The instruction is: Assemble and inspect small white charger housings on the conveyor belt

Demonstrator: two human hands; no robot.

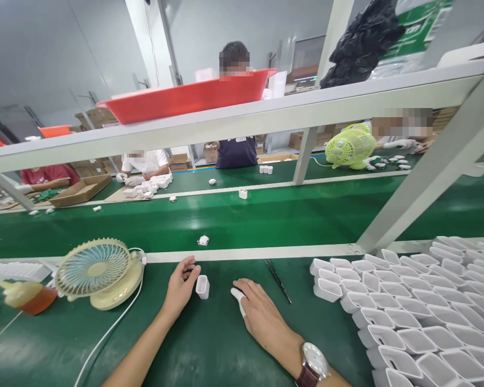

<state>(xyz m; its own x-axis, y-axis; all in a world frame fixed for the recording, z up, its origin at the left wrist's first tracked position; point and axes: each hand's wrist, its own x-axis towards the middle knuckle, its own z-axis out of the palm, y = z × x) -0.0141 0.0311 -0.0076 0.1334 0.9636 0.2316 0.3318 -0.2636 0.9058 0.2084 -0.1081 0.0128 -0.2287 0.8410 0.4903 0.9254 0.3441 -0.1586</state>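
Note:
A small white plastic housing (202, 288), hollow and open at the top, stands on the green bench between my hands. My left hand (182, 284) is just left of it, fingers loosely curled and apart, the thumb tip by its rim; whether they touch is unclear. Palm down on the bench to the right lies my right hand (255, 303), fingers stretched and nothing held. A white cover (239, 296) wraps its thumb. Beyond that hand, dark tweezers (278, 281) lie at a slant.
Rows of white housings (419, 312) fill the right side. At left stand a cream fan (99, 271) with a white cable and an orange-filled bottle (32, 296). A white part (203, 241) sits on the green conveyor (266, 220). Posts carry a shelf with a red tray (189, 99); co-workers sit opposite.

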